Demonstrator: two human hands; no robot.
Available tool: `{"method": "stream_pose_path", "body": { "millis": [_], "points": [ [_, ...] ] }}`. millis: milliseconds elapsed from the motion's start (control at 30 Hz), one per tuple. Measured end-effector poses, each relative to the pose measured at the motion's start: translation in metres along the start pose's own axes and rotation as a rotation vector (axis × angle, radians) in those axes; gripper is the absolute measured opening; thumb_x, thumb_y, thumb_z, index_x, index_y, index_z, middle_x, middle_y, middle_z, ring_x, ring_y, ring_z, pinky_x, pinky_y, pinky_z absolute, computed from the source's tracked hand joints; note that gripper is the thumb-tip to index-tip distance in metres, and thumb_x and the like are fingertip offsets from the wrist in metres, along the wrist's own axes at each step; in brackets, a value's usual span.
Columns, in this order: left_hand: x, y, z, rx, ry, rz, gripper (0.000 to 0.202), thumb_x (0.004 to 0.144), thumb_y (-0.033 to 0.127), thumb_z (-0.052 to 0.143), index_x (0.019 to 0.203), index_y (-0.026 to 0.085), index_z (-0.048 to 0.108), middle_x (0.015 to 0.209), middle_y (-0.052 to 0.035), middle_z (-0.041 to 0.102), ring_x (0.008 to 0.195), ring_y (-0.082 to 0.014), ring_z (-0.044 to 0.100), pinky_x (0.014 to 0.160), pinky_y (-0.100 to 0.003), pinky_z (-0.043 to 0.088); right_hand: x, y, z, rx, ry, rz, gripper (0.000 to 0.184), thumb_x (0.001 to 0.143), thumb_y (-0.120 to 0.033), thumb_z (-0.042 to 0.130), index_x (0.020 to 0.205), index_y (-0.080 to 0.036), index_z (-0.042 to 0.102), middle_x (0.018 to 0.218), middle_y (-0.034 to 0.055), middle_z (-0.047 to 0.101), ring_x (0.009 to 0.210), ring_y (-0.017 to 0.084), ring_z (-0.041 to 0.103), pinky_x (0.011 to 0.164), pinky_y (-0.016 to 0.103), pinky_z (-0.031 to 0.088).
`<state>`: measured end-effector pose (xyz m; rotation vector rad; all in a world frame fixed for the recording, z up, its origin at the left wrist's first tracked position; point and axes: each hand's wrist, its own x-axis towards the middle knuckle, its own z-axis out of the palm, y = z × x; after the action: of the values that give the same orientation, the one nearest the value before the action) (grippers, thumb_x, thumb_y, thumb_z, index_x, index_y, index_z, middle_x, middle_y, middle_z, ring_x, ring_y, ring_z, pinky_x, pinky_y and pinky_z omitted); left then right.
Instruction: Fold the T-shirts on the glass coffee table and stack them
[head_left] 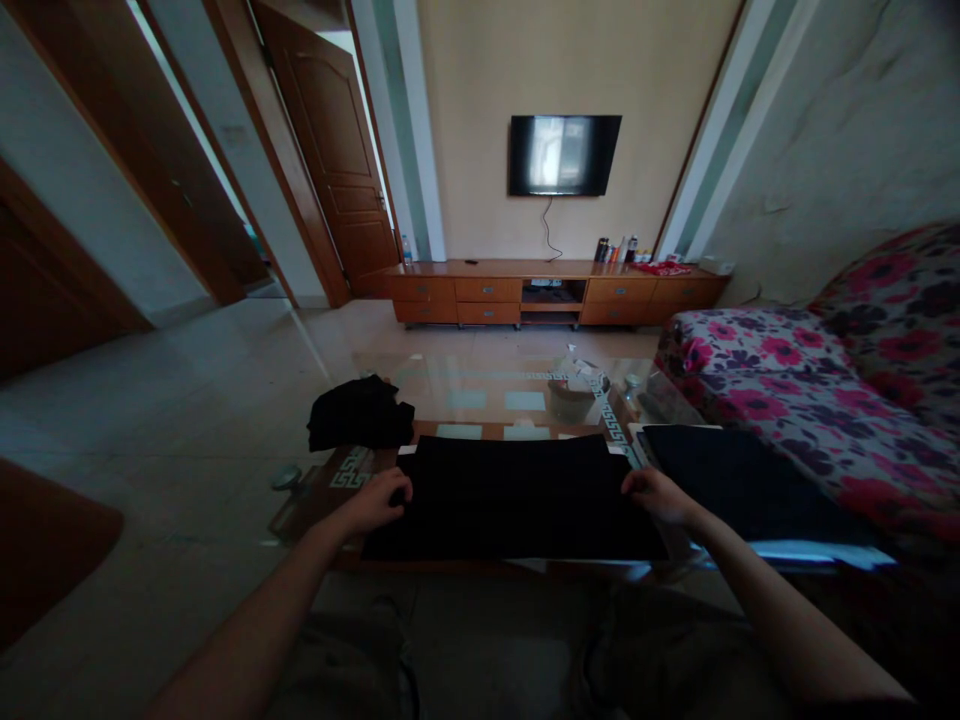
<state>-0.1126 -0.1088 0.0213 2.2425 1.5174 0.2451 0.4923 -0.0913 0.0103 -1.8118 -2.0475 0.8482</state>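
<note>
Pink-flowered fabric covers the sofa [772, 350], which runs out of sight on my right. Along the far wall stands a long wooden cabinet [487, 292], and nearer me a glass-topped desk [517, 376], much of it lost under dark cloth. Below its near edge, the person's legs [675, 630] sink into shadow. On the wall hangs a screen [562, 155], its face hidden by window glare. Black cloth [514, 500] lies flat across the desk's near edge, between the two hands, its folds too dark to follow. Just right of it is a dark cloth stack [742, 480] with pale edges; at left sits a crumpled black bundle [360, 412], shape unclear. Beyond, a grey tub [566, 405] is hazy; on or under the glass, I can't tell. The left hand [379, 500] pinches the black cloth's left side, the right hand [660, 495] its right, with fingertips partly hidden. Bottles [622, 250] crowd the cabinet top, their labels too small to read. White corners [406, 450] poke out past the cloth's far end.
</note>
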Motion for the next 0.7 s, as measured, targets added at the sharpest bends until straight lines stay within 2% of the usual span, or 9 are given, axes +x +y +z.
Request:
{"method": "stream_pose_path", "body": {
  "millis": [100,200,300,400,533,700],
  "points": [
    [0.001,0.01,-0.001,0.096,0.006,-0.024,0.022,0.067,0.011,0.059,0.086,0.023,0.059,0.102,-0.0043,0.057,0.099,-0.0233,0.056,0.085,-0.032,0.042,0.005,-0.009,-0.001,-0.101,0.015,-0.004,0.024,0.063,-0.009,0.06,0.079,-0.021,0.074,0.096,0.0053,0.068,0.097,0.023,0.063,0.093,0.032,0.048],
    [0.002,0.016,-0.009,0.076,0.021,0.032,0.02,0.068,0.011,0.055,0.084,0.023,0.053,0.099,-0.003,0.054,0.092,-0.0219,0.055,0.08,-0.031,0.041,0.007,-0.015,-0.005,-0.128,-0.015,-0.018,0.023,0.064,-0.008,0.057,0.077,-0.02,0.072,0.095,0.0055,0.067,0.095,0.022,0.062,0.089,0.03,0.047],
    [0.002,0.014,-0.012,0.047,0.037,0.088,0.018,0.067,0.011,0.052,0.081,0.023,0.051,0.099,-0.0027,0.052,0.089,-0.0209,0.055,0.078,-0.03,0.041,0.006,-0.018,-0.008,-0.105,-0.07,0.008,0.024,0.062,-0.007,0.054,0.075,-0.019,0.07,0.094,0.0047,0.067,0.089,0.02,0.062,0.082,0.028,0.047],
    [0.002,0.009,-0.01,0.05,-0.009,0.101,0.018,0.064,0.011,0.053,0.077,0.022,0.051,0.099,-0.0029,0.05,0.086,-0.0204,0.054,0.077,-0.03,0.042,0.003,-0.021,-0.01,-0.117,-0.115,0.019,0.024,0.06,-0.007,0.052,0.072,-0.019,0.069,0.092,0.0047,0.066,0.088,0.019,0.062,0.079,0.026,0.046],
    [0.004,0.007,-0.009,0.043,-0.058,0.104,0.018,0.059,0.011,0.054,0.073,0.021,0.05,0.105,-0.0034,0.051,0.087,-0.0197,0.056,0.078,-0.03,0.043,0.003,-0.028,-0.01,-0.168,-0.141,-0.002,0.021,0.058,-0.005,0.051,0.064,-0.018,0.066,0.092,0.0062,0.065,0.088,0.02,0.062,0.084,0.027,0.047],
    [0.002,0.009,-0.01,0.084,-0.102,0.102,0.021,0.056,0.008,0.055,0.073,0.021,0.054,0.11,-0.0049,0.051,0.093,-0.021,0.056,0.08,-0.031,0.044,0.003,-0.032,-0.006,-0.239,-0.192,-0.028,0.022,0.057,-0.006,0.054,0.065,-0.018,0.071,0.111,0.0099,0.064,0.1,0.021,0.063,0.093,0.027,0.046]
  ]
}}
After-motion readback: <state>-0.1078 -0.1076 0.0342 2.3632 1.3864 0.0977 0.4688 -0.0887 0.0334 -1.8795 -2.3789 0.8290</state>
